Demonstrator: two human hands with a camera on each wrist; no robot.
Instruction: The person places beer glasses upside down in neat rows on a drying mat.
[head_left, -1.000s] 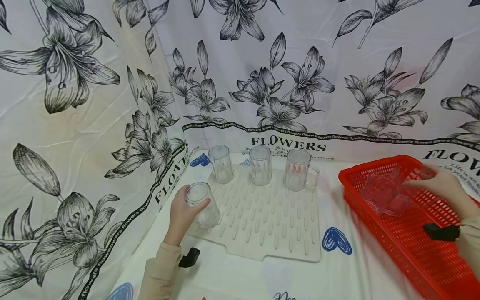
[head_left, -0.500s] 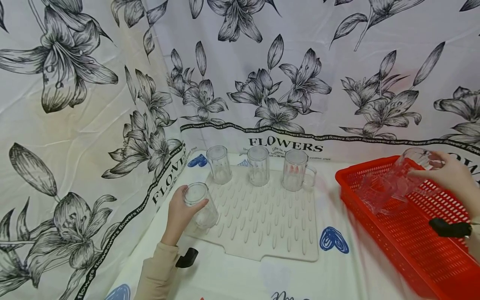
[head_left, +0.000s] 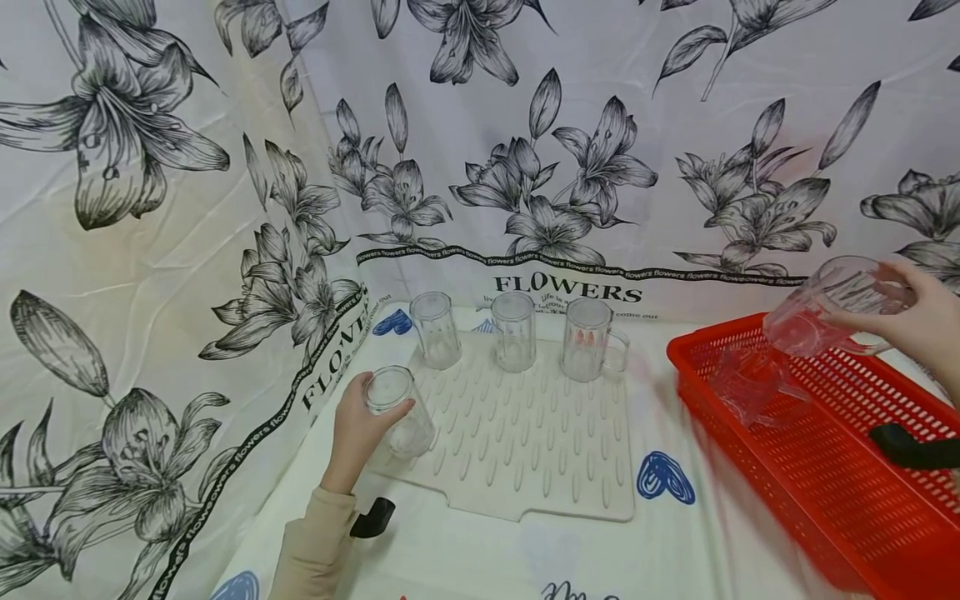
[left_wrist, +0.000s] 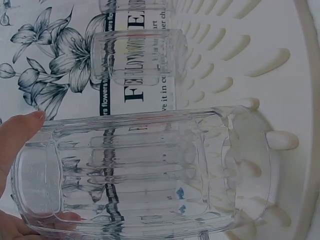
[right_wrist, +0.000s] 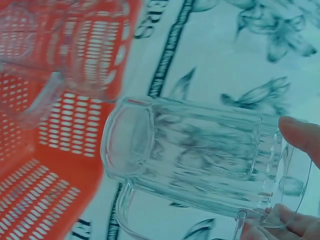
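My left hand (head_left: 356,429) grips a clear glass mug (head_left: 411,427) by its base end. That mug stands upside down at the left side of a white ribbed drying mat (head_left: 540,475), its rim against the mat in the left wrist view. On the right, my right hand (head_left: 926,312) holds another glass mug (right_wrist: 200,155) near its rim, thumb on one side and fingers on the other. This mug is tilted above the red basket (head_left: 795,508), with its handle hanging on the lower side. Inside the basket lies more clear glassware (head_left: 753,387), its handle visible.
Along the mat's back edge stand a left glass mug (head_left: 437,333), a middle one (head_left: 514,333) and a right one (head_left: 588,342) with its handle outward. Flower-printed curtain (head_left: 555,167) hangs close behind and on the left. A white cloth with blue hearts (head_left: 665,477) covers the table.
My right hand has lifted a glass mug up out of the red basket, above its back rim. My left hand and its mug stay at the mat's left side.
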